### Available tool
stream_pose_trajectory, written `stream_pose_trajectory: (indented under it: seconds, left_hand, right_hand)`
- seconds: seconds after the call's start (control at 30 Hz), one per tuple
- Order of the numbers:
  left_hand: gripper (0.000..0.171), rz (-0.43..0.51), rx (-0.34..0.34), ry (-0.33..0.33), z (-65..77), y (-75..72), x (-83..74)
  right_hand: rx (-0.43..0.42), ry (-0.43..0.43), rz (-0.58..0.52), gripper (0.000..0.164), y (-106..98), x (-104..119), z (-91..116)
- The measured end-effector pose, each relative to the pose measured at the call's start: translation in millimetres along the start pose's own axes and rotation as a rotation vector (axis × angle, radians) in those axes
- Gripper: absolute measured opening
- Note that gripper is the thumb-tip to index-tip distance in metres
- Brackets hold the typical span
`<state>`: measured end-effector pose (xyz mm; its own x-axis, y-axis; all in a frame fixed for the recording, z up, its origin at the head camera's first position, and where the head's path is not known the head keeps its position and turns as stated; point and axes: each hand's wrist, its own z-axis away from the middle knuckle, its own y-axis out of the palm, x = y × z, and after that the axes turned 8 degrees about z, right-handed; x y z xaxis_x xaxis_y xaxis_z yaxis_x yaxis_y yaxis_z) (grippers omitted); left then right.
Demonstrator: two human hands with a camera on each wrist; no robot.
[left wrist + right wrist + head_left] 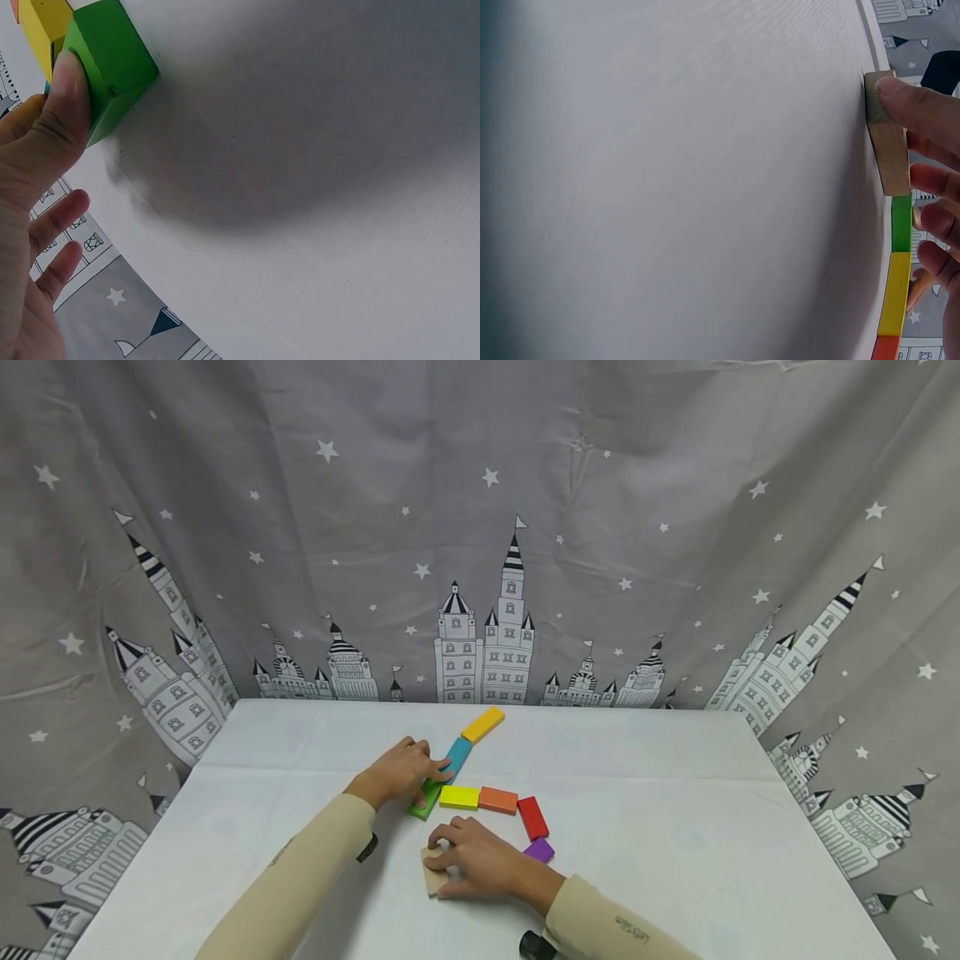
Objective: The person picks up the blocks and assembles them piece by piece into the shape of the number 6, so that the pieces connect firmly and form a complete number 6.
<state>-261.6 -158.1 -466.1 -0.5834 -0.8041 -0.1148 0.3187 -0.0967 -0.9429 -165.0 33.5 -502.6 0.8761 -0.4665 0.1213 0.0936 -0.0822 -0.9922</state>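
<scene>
My left hand (401,772) holds a green block (112,46), its thumb against one face. In the head view a finger of that hand reaches onto the blue block (459,752) beyond. Lower down, my right hand (483,858) grips a plain wooden block (891,154) by its edges, thumb on the near side. Beside the green block lies a yellow block (459,797), followed by an orange block (498,800) and a red block (533,818). A purple block (540,850) is partly hidden behind my right hand.
An amber-yellow block (483,724) lies at the far end of the blue one, near the table's back edge. The white tabletop (675,827) meets a grey curtain (480,410) printed with castles and stars.
</scene>
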Motion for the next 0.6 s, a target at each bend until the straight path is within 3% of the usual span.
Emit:
stream_pose_trajectory:
  seconds: [0.6]
  left_hand:
    - [0.066, -0.019, -0.029, 0.041, 2.2, -0.3, 1.8]
  right_hand:
    - [-0.011, 0.018, 0.038, 0.047, 3.5, 5.1, -21.4]
